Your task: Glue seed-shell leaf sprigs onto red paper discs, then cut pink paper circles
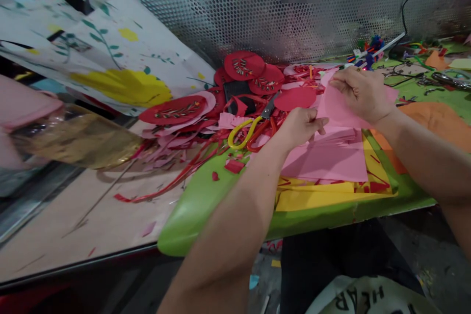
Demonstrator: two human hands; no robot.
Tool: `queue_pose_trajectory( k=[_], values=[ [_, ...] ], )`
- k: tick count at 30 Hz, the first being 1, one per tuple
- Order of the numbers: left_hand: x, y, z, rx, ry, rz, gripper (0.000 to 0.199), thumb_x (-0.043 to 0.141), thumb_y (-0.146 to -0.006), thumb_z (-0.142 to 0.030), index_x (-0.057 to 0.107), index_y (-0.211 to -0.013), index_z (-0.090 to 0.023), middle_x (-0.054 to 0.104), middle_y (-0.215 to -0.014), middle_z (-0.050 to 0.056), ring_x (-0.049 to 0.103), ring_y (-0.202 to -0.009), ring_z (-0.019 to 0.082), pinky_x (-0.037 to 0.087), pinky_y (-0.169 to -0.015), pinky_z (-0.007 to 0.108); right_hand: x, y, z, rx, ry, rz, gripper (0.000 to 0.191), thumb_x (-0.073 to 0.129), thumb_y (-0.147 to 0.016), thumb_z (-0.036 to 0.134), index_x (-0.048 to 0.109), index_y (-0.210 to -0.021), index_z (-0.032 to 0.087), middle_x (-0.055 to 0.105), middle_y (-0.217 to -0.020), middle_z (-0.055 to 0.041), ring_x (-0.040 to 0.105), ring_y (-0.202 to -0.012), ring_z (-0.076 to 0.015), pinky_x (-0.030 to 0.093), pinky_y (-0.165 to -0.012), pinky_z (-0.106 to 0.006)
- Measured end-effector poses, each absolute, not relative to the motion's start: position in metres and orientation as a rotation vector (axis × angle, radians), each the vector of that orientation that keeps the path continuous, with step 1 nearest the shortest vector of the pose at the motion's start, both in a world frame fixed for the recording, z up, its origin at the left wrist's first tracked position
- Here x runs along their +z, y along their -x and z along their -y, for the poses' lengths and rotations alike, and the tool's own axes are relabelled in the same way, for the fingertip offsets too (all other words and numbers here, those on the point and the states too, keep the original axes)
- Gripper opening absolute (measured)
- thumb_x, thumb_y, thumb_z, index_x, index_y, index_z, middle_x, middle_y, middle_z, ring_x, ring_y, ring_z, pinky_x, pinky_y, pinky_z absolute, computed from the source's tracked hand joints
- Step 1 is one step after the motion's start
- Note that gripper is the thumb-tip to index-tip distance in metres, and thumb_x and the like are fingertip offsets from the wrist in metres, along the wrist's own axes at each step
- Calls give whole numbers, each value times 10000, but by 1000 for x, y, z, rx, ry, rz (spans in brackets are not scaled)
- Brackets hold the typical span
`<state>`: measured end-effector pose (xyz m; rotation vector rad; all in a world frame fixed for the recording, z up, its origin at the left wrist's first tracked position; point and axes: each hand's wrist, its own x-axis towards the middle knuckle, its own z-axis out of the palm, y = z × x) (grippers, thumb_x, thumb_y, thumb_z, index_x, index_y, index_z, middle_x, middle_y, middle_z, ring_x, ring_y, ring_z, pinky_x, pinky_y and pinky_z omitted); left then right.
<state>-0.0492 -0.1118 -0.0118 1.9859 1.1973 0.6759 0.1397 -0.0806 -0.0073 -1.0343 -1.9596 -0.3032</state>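
A pink sheet [340, 108] is raised off the table between my hands. My right hand [358, 91] pinches its upper part, fingers closed on it. At the sheet's lower left edge, my left hand [303, 127] has its thumb and fingers closed together on the paper. More pink sheets [327, 159] lie stacked beneath, on top of yellow sheets [316, 198]. Left of my left hand rest scissors [252, 132] with a yellow and a red handle loop. A red paper disc [295, 99] lies just behind that hand.
Red discs with leafy decoration [245, 66] pile up at the back, among red and pink scraps. A flowered white bag [121, 54] stands at left. Orange sheets [434, 117] lie at right on the green table cover [206, 206]. A perforated metal panel [235, 5] closes the back.
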Motion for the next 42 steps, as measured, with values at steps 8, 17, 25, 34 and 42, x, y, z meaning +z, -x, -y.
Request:
queue_pose_trajectory(
  k=[8, 17, 25, 34, 42],
  values=[
    [-10, 49, 112, 830, -1845, -1163, 328, 615, -835, -258, 559, -530, -148, 526, -379, -33, 432, -303, 50, 318, -358, 159, 7, -135, 97, -575, 893, 1870, 466, 325, -956, 568, 626, -1075, 233, 701, -1039, -115, 614, -1037, -260, 413, -914, -432],
    [-20, 49, 97, 1325, -1498, -1069, 384, 641, -809, -510, 506, -661, -182, 603, -533, -29, 421, -322, 49, 315, -338, 199, -14, -104, 109, 568, 1026, 1878, 598, 434, -818, 750, 517, -623, 191, 507, -526, 7, 457, -488, -95, 359, -483, -258],
    [-20, 41, 104, 1280, -1481, -981, 401, 649, -793, -553, 575, -720, -166, 630, -582, -17, 402, -320, 35, 297, -324, 207, -21, -98, 99, 1049, 1001, 1584, 553, 594, -802, 624, 450, -493, 189, 378, -380, 56, 315, -357, -45, 224, -375, -236],
    [-18, 42, 108, 1194, -1414, -908, 348, 676, -784, -477, 520, -681, -183, 592, -531, -43, 409, -317, 37, 306, -321, 197, -24, -97, 99, 1043, 928, 1494, 522, 633, -817, 526, 427, -470, 195, 351, -392, 65, 276, -370, -42, 187, -378, -243],
    [-19, 42, 108, 1125, -1346, -766, 335, 748, -697, -431, 541, -676, -170, 583, -476, -50, 428, -304, 42, 294, -306, 179, -21, -96, 102, 1023, 898, 1490, 533, 684, -775, 499, 415, -441, 184, 354, -374, 65, 295, -368, -31, 213, -372, -218]
  ],
)
